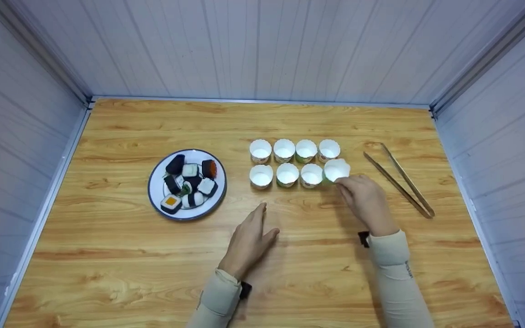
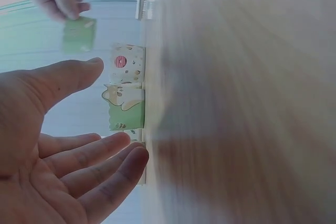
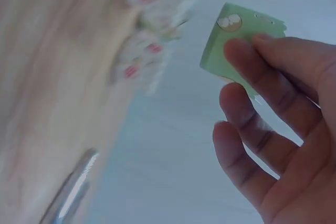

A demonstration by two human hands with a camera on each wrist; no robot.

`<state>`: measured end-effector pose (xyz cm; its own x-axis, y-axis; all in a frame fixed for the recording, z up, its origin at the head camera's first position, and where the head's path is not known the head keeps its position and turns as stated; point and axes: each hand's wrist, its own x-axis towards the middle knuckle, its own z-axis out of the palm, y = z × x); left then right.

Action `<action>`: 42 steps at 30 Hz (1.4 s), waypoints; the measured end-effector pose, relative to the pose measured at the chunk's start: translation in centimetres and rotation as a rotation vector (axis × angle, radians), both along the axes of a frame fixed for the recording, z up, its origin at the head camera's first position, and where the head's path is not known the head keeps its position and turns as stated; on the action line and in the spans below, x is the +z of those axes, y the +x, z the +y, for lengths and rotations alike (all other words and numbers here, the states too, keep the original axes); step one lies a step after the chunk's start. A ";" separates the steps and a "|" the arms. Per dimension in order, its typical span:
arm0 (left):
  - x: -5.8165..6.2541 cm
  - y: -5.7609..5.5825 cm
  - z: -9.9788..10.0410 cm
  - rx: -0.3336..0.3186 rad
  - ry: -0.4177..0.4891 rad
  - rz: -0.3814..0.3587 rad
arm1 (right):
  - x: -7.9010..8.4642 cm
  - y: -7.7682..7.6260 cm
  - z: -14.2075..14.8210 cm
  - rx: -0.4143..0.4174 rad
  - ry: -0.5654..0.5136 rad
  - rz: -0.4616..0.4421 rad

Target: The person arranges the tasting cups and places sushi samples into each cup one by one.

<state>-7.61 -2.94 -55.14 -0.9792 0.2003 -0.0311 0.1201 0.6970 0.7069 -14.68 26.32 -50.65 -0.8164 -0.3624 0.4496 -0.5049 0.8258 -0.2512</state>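
Observation:
My right hand (image 1: pixel 363 200) pinches a green paper baking cup (image 3: pixel 244 35) between thumb and fingers at its rim. In the left wrist view this cup (image 2: pixel 79 34) hangs above the table surface, its mouth white inside in the head view. It overlaps the right end of the front row of similar cups (image 1: pixel 311 175). My left hand (image 1: pixel 248 241) holds nothing; its fingers are stretched out and the thumb stands apart, just in front of the cups. A patterned cup (image 2: pixel 127 64) and a green cup with an animal drawing (image 2: pixel 127 106) stand beyond its fingertips.
A back row of paper cups (image 1: pixel 284 151) stands behind the front row. On the left, a white plate (image 1: pixel 154 182) with a blue rim bears several sushi pieces (image 1: pixel 193 199). Metal tongs (image 1: pixel 398 184) lie spread on the right. Pale panels (image 1: pixel 253 50) wall the wooden table.

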 end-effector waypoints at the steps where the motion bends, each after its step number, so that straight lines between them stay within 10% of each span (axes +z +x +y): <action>1: 0.0 0.0 0.0 0.001 -0.001 0.000 | -0.3 -0.3 0.2 -0.030 0.009 -0.033; 19: -0.1 0.2 -0.3 0.004 -0.025 0.025 | -3.3 -2.2 0.3 -0.192 0.065 -0.365; 33: 0.3 1.2 -1.5 0.038 -0.025 0.112 | -3.1 -1.1 0.3 -0.167 0.052 -0.278; 42: 2.8 2.0 -4.1 0.106 -0.043 0.248 | -1.8 0.5 0.4 -0.122 0.023 -0.168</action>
<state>-5.60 -7.02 -52.35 -0.9734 0.0999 0.2063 0.2107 0.7437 0.6345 -14.19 26.75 -52.45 -0.9177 -0.2646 0.2964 -0.3531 0.8851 -0.3032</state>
